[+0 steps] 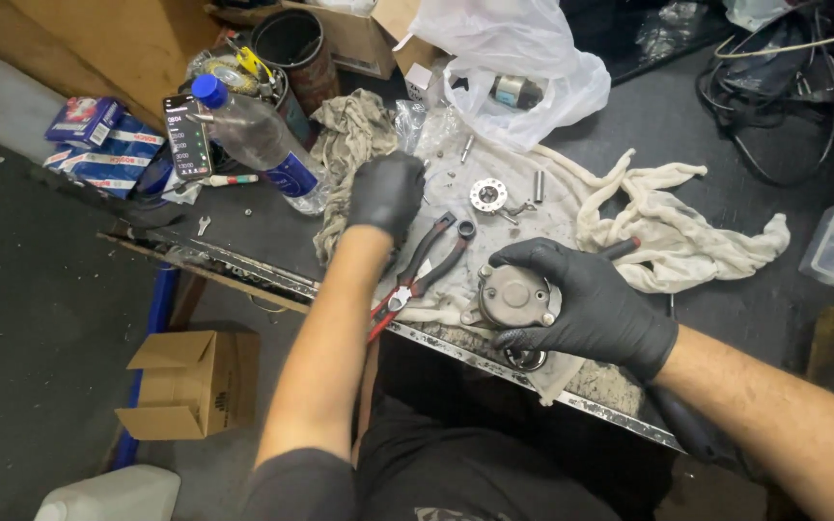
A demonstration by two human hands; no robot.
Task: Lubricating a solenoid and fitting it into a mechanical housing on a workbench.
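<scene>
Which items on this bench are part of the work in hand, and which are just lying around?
In hand:
right hand gripping round metal housing
left hand reaching over grey rag
pliers
small toothed disc

Lying about:
water bottle
phone
blue boxes
plastic bag
cardboard box

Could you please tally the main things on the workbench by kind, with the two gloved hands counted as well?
Gloved hands: 2 (left hand, right hand)
Round metal housing: 1
Red-handled pliers: 1
Plastic bottle: 1
Phone: 1
Rags: 2 (grey rag, white rag)
Plastic bag: 1
Total: 9
</scene>
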